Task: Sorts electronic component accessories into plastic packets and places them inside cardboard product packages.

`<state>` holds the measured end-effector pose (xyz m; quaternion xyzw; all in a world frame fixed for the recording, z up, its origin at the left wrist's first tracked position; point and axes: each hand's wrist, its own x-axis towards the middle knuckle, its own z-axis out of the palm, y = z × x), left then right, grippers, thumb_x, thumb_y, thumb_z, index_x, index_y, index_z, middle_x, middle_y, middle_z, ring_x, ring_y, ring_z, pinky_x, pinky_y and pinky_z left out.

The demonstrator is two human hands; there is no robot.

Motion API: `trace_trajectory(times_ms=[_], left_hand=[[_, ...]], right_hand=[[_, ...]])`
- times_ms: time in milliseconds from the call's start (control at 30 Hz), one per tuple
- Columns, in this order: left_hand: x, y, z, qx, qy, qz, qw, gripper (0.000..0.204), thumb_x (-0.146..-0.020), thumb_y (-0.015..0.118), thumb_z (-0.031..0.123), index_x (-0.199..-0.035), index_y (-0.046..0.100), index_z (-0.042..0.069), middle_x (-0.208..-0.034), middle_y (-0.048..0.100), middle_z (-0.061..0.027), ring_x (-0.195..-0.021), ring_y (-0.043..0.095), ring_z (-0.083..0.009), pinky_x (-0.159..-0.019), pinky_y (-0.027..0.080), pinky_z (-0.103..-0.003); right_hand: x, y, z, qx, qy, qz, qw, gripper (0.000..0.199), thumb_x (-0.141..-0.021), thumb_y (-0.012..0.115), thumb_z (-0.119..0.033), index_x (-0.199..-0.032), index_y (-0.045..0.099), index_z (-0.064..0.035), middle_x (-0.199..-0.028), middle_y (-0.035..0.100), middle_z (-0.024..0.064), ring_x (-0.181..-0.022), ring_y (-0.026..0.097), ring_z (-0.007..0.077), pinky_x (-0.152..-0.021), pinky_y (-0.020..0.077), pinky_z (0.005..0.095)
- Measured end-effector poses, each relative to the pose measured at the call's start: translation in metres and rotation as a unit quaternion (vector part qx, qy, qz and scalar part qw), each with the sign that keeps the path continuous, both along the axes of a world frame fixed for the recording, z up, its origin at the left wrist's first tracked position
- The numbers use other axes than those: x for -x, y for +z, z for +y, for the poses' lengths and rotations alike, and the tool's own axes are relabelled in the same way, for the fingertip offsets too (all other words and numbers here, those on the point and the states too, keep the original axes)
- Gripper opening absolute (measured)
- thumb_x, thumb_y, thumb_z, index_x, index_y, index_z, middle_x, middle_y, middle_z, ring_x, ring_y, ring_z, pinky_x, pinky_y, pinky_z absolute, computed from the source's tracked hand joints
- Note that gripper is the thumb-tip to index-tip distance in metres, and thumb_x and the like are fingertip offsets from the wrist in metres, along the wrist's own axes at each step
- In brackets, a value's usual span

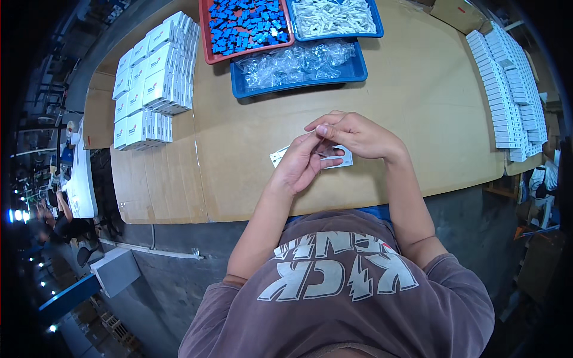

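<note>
Left hand and right hand meet toward the front edge of the table.
Their bent fingers grip some clear plastic; beneath shows a flat white piece.

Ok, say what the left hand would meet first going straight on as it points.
The left hand points up and right, so likely the right hand first; they seem to touch, though depth is unclear.

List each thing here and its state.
Left hand: fingers curled
Right hand: touching left hand
White item: flat, partly hidden
Red tray: holding blue pieces
Far blue tray: holding white pieces
Near blue tray: holding clear plastic
Left white boxes: stacked
Right white boxes: stacked
</note>
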<state>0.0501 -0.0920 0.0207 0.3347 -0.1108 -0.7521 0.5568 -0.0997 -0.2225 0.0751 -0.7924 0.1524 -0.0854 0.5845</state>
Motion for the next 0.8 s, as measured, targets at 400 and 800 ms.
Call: trace_trajectory(times_ms=[400, 800], left_hand=[[-0.007, -0.041, 0.010, -0.045, -0.006, 0.054, 0.997, 0.038, -0.112, 0.041, 0.039, -0.131, 0.056, 0.009, -0.115, 0.071, -0.0086, -0.089, 0.071, -0.0198, -0.089, 0.060, -0.042], [-0.028, -0.029, 0.037, -0.065, 0.003, 0.111, 0.992, 0.056, -0.111, 0.036, 0.045, -0.134, 0.059, -0.001, -0.106, 0.076, -0.0124, -0.072, 0.070, -0.0199, -0.072, 0.060, -0.035]], right_hand=[[-0.002, -0.027, 0.010, 0.020, 0.009, 0.038, 0.999, 0.037, -0.109, 0.053, -0.029, -0.112, 0.070, 0.0042, -0.110, 0.071, 0.0136, -0.101, 0.067, 0.0216, -0.093, 0.0528, 0.0364], [-0.049, -0.013, -0.172, 0.127, -0.343, -0.103, 0.925, 0.021, -0.099, 0.065, -0.015, -0.113, 0.074, -0.0018, -0.098, 0.076, 0.0109, -0.090, 0.069, 0.0188, -0.081, 0.0534, 0.0311]])
